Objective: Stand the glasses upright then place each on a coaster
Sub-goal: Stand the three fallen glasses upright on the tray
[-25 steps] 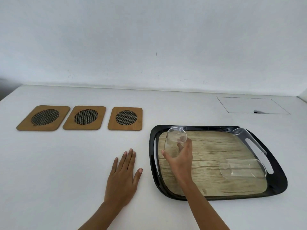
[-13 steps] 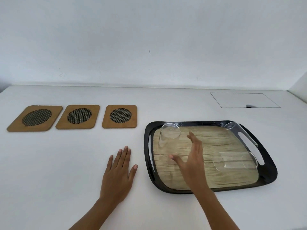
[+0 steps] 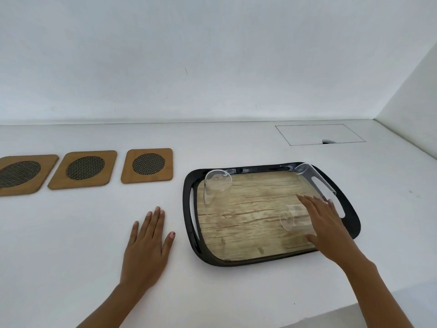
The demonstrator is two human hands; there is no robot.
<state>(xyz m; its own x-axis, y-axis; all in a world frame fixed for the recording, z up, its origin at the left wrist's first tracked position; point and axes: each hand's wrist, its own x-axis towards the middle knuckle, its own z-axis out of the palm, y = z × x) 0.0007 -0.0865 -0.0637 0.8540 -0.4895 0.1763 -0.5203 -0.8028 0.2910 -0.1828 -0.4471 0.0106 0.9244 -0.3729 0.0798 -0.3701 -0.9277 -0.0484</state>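
Note:
Three clear glasses are on a black tray point(image 3: 236, 262) with a wood-look floor. One glass point(image 3: 216, 188) stands upright at the tray's back left corner. A second glass point(image 3: 311, 178) lies on its side along the right handle. The third glass point(image 3: 289, 218) lies on its side at the front right, and my right hand point(image 3: 325, 224) is spread over it, fingers across the top and thumb on the near side. My left hand point(image 3: 147, 240) rests flat on the table left of the tray. Three bamboo coasters point(image 3: 148, 165) point(image 3: 85, 168) point(image 3: 16, 174) lie in a row at the left, nothing on them.
The white table runs to a white wall behind and a side wall at the right. A rectangular hatch outline point(image 3: 319, 134) is set into the table behind the tray. The table's front right edge point(image 3: 354, 311) is near my right forearm.
My right hand let go of the glass at the tray's back left, which now stands upright, and moved right across the tray onto the lying glass. My left hand stayed put.

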